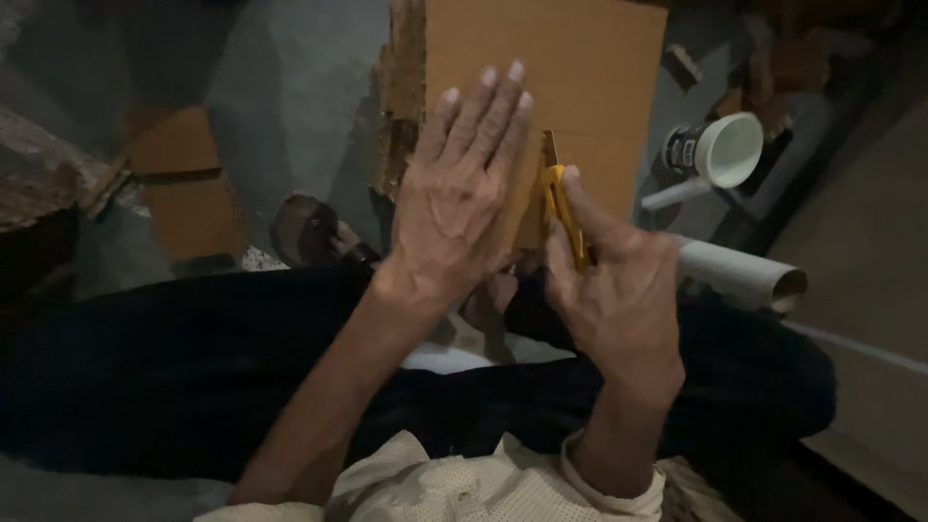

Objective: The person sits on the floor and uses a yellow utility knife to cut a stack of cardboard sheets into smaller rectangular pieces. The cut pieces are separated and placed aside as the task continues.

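Observation:
A brown cardboard sheet (570,68) lies on the floor in front of me, its left edge torn. My left hand (459,188) presses flat on it, fingers spread and pointing away. Just to the right, my right hand (614,290) grips a yellow utility knife (559,198). Its blade tip rests on the cardboard beside my left fingers. My dark trouser legs (193,367) cross the lower part of the view.
A white cup-like container with a dark label (720,150) lies on its side at the right. A cardboard tube (739,274) lies by my right knee. A sandal (309,232) and another cardboard piece (188,193) sit to the left on the grey floor.

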